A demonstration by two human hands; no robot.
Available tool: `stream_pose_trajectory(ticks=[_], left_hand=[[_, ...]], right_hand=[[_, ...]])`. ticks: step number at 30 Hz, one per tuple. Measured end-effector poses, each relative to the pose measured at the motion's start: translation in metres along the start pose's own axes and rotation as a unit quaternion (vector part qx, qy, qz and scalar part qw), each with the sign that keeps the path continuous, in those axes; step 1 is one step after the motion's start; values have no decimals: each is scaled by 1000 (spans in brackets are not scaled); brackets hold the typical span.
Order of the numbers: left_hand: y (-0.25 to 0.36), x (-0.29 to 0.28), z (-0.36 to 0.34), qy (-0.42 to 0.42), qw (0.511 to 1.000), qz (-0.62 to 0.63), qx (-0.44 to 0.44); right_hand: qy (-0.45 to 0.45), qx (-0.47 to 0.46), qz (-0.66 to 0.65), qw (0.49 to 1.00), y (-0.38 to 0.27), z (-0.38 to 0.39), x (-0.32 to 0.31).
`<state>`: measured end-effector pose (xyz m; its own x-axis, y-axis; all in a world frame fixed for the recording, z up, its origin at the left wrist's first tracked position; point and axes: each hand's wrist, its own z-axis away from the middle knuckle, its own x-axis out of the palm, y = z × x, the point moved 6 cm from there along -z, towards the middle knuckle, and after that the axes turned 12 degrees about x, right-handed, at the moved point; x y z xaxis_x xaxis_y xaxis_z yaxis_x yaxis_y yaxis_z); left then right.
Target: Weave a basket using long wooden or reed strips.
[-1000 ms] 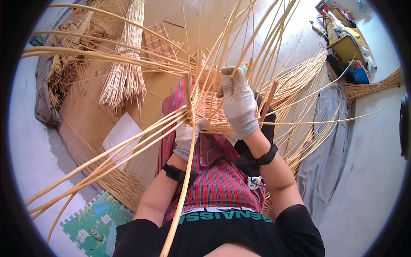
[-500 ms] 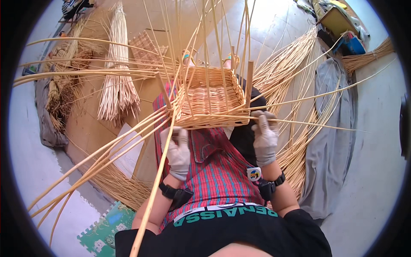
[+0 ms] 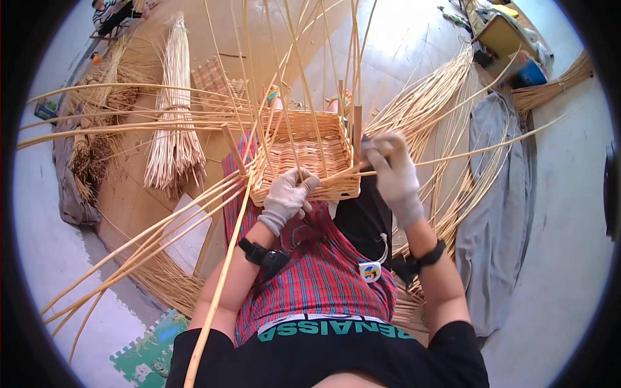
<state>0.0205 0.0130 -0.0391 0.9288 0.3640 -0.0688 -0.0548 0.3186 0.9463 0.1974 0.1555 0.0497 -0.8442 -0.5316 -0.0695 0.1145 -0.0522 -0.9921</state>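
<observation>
A square, half-woven wicker basket [image 3: 304, 145] rests across my lap, with long wicker rods rising and fanning out from it. My left hand [image 3: 291, 194], in a white work glove, is closed at the near rim, fingers and thumb around the weave and the foot of an upright rod. Beside the right near corner, my gloved right hand [image 3: 396, 174] is raised with its fingers curled. A thin wicker rod [image 3: 366, 173] runs from that corner into its fingers, which motion blurs. Thick corner posts [image 3: 357, 134] stand up at the corners.
Bundles of peeled rods [image 3: 173, 129] lie on the floor at left, and a loose spread [image 3: 427, 84] lies at right beside a grey cloth [image 3: 495, 213]. Several rods [image 3: 142, 252] jut far out to the left. A person [image 3: 115, 16] sits at the far left.
My left hand has moved right and up onto the near rim. The right hand has risen beside the corner. The basket has shifted slightly left; the rod pointing right from its front edge has swung away.
</observation>
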Motion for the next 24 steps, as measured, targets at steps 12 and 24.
stream_pose_trajectory(ticks=[12, 24], left_hand=[[8, 1, -7, 80, 997, -1, -11], [23, -6, -51, 161, 928, -252, 221]], right_hand=[[193, -213, -18, 957, 22, 20, -41], [155, -46, -101, 982, -7, 60, -21]])
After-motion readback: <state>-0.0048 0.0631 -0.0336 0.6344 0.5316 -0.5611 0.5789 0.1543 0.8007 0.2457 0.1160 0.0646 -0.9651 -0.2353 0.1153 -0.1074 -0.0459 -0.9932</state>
